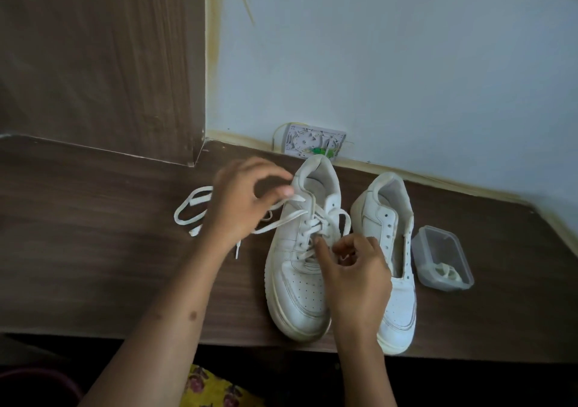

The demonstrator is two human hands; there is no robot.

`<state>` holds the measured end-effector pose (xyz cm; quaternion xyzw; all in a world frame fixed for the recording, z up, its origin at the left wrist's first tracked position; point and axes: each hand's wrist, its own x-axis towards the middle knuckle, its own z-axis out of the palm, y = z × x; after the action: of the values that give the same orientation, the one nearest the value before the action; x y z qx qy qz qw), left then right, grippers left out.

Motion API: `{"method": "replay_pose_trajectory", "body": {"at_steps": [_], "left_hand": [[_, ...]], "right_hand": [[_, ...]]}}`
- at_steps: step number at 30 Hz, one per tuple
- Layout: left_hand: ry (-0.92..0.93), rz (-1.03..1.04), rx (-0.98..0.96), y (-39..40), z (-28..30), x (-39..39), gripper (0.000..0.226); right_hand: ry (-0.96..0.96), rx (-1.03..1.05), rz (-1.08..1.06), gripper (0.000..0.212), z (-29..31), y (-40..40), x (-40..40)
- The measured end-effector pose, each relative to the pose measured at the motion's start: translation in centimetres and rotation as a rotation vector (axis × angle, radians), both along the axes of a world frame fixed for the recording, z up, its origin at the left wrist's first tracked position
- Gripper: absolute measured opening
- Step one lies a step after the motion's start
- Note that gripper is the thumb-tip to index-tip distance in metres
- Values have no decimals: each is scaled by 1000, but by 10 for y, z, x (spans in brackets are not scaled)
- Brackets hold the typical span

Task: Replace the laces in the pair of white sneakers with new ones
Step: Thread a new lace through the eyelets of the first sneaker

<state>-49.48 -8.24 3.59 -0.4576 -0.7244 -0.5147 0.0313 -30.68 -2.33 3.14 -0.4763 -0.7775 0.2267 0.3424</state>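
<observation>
Sneakers side by side near table [93, 265] front edge, toes toward it: loose lace [190, 215] at left, left hand [240, 203] pinching lace end beside laced sneaker [300, 275], right hand [353, 269] gripping lace over its eyelets, unlaced sneaker [391, 228], clear container [442, 258] rightmost.

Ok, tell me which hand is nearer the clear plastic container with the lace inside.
Right. The right hand works at the laced sneaker's eyelets, one shoe away from the clear plastic container; the left hand is far across.
</observation>
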Motion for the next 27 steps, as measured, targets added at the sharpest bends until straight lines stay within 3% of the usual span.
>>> {"method": "replay_pose_trajectory", "body": {"at_steps": [2, 5, 7, 10, 13, 15, 17, 20, 24, 27], "left_hand": [[85, -56, -67, 8, -2, 11, 24], [131, 50, -57, 14, -6, 15, 4], [6, 206, 46, 10, -7, 7, 5], [-360, 506, 249, -5, -7, -15, 26], [-310, 730, 89, -16, -11, -23, 17], [-183, 594, -3, -14, -12, -19, 25], [-78, 318, -24, -8, -8, -11, 38], [51, 67, -134, 6, -3, 5, 33], [80, 124, -101, 12, -3, 17, 15], [-95, 341, -8, 2, -3, 3, 14]], "right_hand": [[3, -6, -24, 36, 0, 1, 0], [4, -45, -48, 42, 4, 2, 1], [-5, -65, -51, 43, 6, 3, 3], [-17, -95, -53, 44, 8, 3, 4], [-22, -122, -50, 43, 8, 4, 4], [-17, -127, -51, 41, 8, 3, 3], [-6, -122, -53, 39, 8, 2, 2], [8, -117, -59, 38, 7, 2, 1], [5, -126, -42, 37, 9, 4, 2], [-11, -172, -26, 39, 13, 6, 3]]}}
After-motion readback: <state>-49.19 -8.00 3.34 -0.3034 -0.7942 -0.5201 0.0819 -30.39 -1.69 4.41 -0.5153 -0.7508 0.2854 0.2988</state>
